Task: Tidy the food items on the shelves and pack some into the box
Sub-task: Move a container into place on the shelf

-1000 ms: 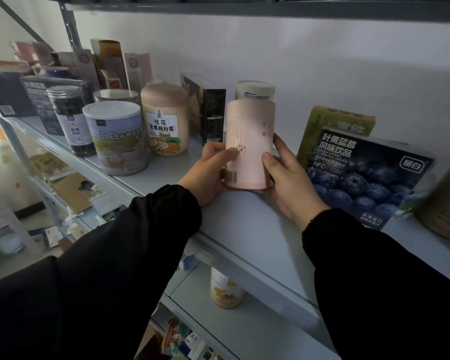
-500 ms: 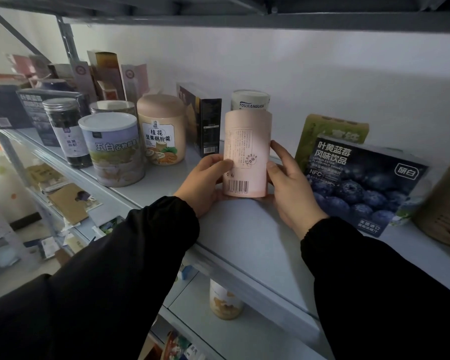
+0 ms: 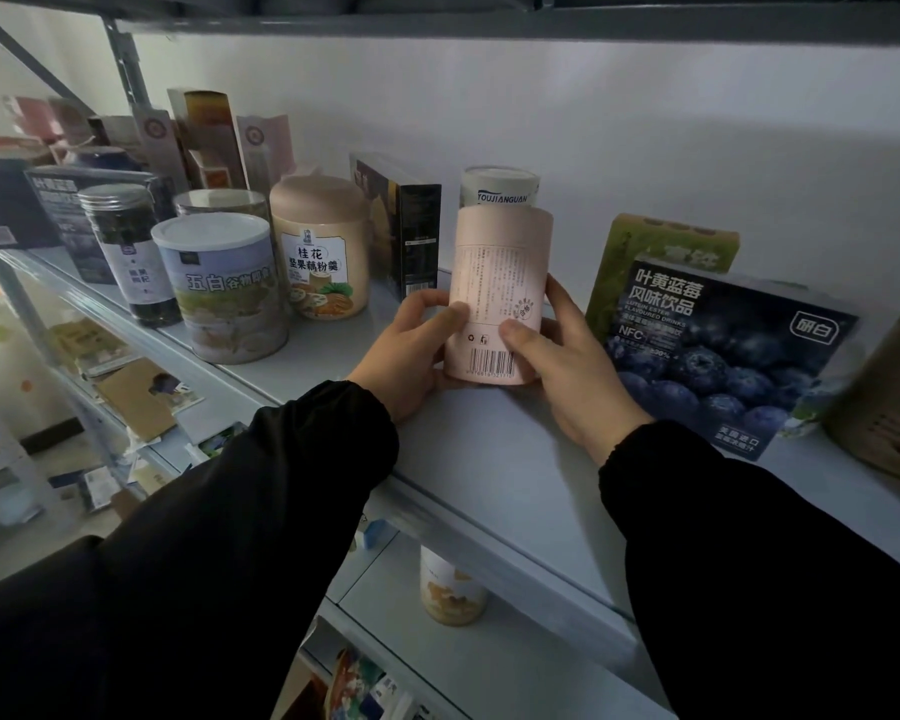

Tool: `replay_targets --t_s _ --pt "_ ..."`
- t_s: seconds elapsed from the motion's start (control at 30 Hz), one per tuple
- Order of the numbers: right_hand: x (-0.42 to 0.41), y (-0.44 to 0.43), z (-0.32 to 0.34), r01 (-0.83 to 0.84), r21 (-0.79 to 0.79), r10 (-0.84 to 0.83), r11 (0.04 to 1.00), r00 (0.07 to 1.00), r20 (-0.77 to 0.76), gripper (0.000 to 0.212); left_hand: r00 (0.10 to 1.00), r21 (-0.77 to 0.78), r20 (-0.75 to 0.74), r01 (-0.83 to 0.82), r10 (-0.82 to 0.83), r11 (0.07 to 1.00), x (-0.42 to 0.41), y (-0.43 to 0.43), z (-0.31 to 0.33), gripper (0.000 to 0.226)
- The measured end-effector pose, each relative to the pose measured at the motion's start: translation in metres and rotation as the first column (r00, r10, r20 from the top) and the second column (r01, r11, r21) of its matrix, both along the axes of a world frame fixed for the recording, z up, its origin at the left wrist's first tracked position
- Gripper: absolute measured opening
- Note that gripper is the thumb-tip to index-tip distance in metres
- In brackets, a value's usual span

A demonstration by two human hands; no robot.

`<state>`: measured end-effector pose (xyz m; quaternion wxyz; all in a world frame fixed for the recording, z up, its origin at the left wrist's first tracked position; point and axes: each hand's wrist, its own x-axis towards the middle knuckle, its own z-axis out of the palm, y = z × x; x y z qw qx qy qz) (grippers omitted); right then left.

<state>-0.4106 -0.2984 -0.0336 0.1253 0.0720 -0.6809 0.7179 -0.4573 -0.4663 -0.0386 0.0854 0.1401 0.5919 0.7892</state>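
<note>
Pink canister (image 3: 497, 283), barcode (image 3: 491, 362) now more central

The pink tube (image 3: 497, 283) carries a barcode near its foot and a block of fine print too small to read. At 12 o'clock from it, the white canister (image 3: 501, 187) reads "TOUJIANGUAN". At 3 o'clock, the blueberry box (image 3: 723, 356) shows "叶黄蓝莓 风味饮品", "LUTEIN ESTER FLAVOURED DRINKS", "NFC" and the logo "研白". At 9 o'clock, the beige jar (image 3: 323, 252) says "桂花 坚果藕粉羹". Further that way, the label on the round tin (image 3: 224, 293) begins "五白谷物".
</note>
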Motion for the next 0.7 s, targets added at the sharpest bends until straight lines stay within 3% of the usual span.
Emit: replay_targets --t_s 0.1,0.17,0.43,0.57,0.7 --pt "0.0 0.001 0.0 -0.016 -0.059 0.017 0.998 1.0 0.012 0.063 0.999 0.009 0.031 -0.016 0.015 1.0 -0.003 0.0 -0.002 0.012" --pt "0.0 0.001 0.001 -0.036 -0.124 0.04 0.992 0.999 0.032 0.056 0.996 0.033 0.08 -0.03 0.028 0.999 -0.006 0.001 -0.002 0.024" --pt "0.004 0.0 0.005 -0.103 -0.249 0.127 0.963 0.989 0.081 0.051 0.99 0.043 0.137 -0.015 0.009 0.999 -0.008 0.002 0.001 0.032" --pt "0.003 -0.002 0.007 -0.074 -0.253 0.098 0.965 0.992 0.084 0.051 0.991 0.074 0.131 0.017 -0.027 0.997 -0.008 0.003 0.001 0.048" --pt "0.001 -0.001 0.009 0.026 -0.17 -0.01 0.985 0.995 0.098 0.049 0.992 0.061 0.1 -0.078 0.071 0.995 -0.012 0.001 -0.001 0.056"
